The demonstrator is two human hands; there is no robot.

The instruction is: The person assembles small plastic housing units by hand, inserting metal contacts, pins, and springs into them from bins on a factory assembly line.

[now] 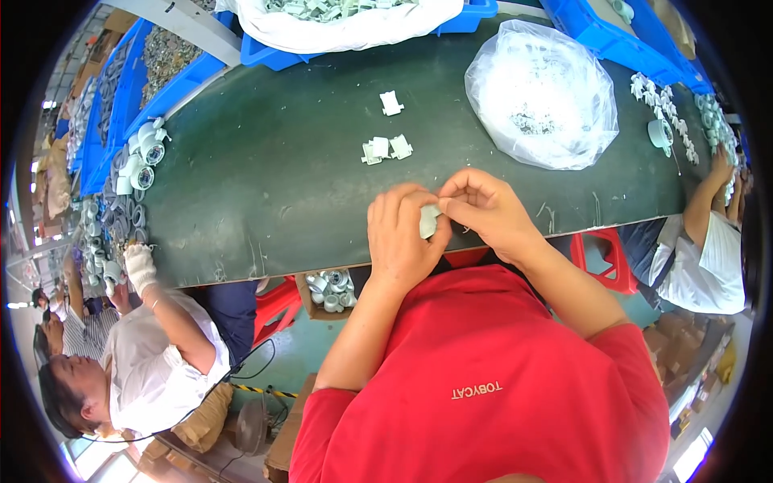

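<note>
Over the near edge of the dark green table (266, 153), my left hand (398, 237) has its fingers closed round a small pale plastic part (428, 222). My right hand (489, 211) meets it from the right, thumb and forefinger pinched together at the part's upper edge. Whatever sits in that pinch is too small or hidden to name. Beyond my hands lie similar pale plastic pieces: one alone (390, 103) and two side by side, a left piece (375, 151) and a right piece (401, 146).
A clear plastic bag (541, 97) of tiny parts sits at right. Blue bins (274, 55) line the far edge, one lined with a white sack (346, 32). White round fittings (143, 157) lie left, near a co-worker's gloved hand (140, 266). Another person (708, 241) works at right.
</note>
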